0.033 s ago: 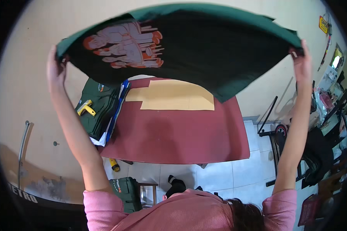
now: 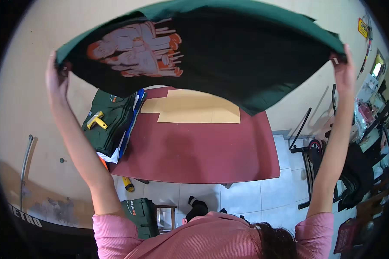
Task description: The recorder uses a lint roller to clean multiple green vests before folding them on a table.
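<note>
A dark green printed shirt (image 2: 246, 56) hangs stretched in the air above the far side of the table. Orange and pale seated figures are printed on its left part. My left hand (image 2: 57, 80) is closed on one end of the cloth, and my right hand (image 2: 345, 71) grips the opposite end. Both arms are raised and spread wide. Under the shirt, a tan cardboard template (image 2: 199, 108) lies flat on the dark red table (image 2: 203, 151); the hanging cloth covers part of the table's far side.
At the table's left stands a pile of folded green garments (image 2: 110, 105), with a yellow scraper (image 2: 97, 121) on top. Below, a chair (image 2: 166, 207) has more green cloth (image 2: 140, 218) beside it. Black exercise equipment (image 2: 309, 168) stands on the right, near cluttered shelving.
Both hands have moved slightly farther apart, and the shirt is pulled wider. Its upper edge has risen a little, and the printed figures have shifted with the cloth.
</note>
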